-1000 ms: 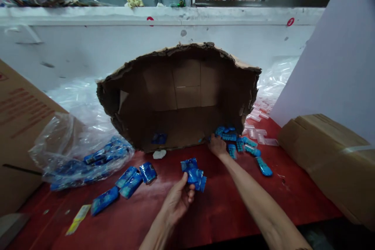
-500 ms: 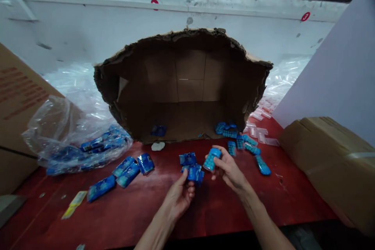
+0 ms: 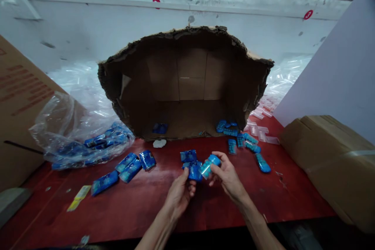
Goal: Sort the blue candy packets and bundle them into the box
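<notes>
My right hand grips a small clear bottle with a blue cap and blue beads inside, tilted with its base toward the left. Between the thumb and fingers of my left hand is a shiny blue printed pouch. The bottle's lower end is right at the pouch's edge; whether it is inside cannot be made out. Just behind lies another blue pouch on the red table. Several loose bead bottles lie to the right, near the carton's mouth.
A carton with a ragged cut opening stands behind my hands. Filled blue packs and a clear bag of blue packs lie left. Clear plastic pieces and a closed box are right.
My right hand has brought the bottle slightly down and left, tilting it more, against the pouch in my left hand. The whole view has shifted slightly.
</notes>
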`<state>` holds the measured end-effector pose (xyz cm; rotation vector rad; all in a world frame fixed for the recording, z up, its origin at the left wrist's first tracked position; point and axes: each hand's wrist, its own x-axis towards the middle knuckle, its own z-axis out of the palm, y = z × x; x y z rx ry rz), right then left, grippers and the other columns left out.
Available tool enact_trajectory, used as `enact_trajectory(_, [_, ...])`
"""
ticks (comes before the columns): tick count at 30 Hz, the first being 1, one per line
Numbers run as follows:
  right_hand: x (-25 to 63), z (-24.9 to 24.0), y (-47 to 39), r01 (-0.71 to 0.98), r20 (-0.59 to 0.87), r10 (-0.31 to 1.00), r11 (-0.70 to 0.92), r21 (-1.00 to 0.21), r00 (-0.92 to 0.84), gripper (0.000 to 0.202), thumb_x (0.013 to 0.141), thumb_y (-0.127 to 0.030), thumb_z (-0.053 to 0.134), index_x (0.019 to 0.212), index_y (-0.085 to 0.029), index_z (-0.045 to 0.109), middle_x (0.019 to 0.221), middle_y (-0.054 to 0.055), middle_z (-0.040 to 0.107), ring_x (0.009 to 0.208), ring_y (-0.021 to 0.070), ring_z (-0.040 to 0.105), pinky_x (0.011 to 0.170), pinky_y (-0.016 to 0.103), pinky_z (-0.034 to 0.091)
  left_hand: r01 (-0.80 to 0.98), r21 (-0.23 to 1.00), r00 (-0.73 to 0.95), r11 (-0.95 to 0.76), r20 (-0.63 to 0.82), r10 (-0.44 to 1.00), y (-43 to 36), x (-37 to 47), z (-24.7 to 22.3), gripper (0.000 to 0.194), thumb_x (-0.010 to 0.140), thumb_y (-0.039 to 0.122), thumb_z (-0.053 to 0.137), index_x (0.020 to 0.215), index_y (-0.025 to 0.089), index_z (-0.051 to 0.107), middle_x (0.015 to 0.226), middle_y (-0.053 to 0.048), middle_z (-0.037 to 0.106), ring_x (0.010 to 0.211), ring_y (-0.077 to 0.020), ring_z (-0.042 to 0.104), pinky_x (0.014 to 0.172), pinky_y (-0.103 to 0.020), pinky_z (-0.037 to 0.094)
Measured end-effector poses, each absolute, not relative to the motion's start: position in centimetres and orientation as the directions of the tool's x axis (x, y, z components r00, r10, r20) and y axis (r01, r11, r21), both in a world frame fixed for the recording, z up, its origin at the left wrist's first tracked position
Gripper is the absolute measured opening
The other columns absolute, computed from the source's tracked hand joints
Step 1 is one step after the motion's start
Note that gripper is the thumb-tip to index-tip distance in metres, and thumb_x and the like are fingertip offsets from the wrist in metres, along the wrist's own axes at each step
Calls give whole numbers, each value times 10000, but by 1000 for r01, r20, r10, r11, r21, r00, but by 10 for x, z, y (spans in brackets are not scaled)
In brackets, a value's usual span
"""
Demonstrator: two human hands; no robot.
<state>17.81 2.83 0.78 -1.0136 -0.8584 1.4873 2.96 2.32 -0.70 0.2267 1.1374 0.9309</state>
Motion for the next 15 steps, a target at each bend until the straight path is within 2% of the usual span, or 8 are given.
enact_trajectory(5, [180,11,26,-301,-110,994,-113,-947,-28,416,678,-219,626,1003,-233,366,814,-28,536,518,104,573,408,233,503,-466,694,75,548,-587,806,20,27,-11,312,681,422,572,586,133,501,430,6,536,342,-63,450,331,-163,304])
enact_trajectory(9, [180,12,20,-309,-114,993,-111,-945,-8,424,660,-187,636,982,-238,364,820,-32,552,542,113,583,420,231,507,-410,778,37,476,-507,861,21,27,-7,334,648,445,589,580,124,525,433,-2,550,358,-74,462,344,-174,314])
enact_trajectory(15, [173,4,14,-366,-107,991,-69,-928,85,416,653,-158,631,954,-246,358,883,-22,562,397,36,467,288,138,375,-381,825,-17,417,-457,889,22,30,-7,338,624,461,596,590,130,536,430,3,556,361,-93,472,350,-195,337])
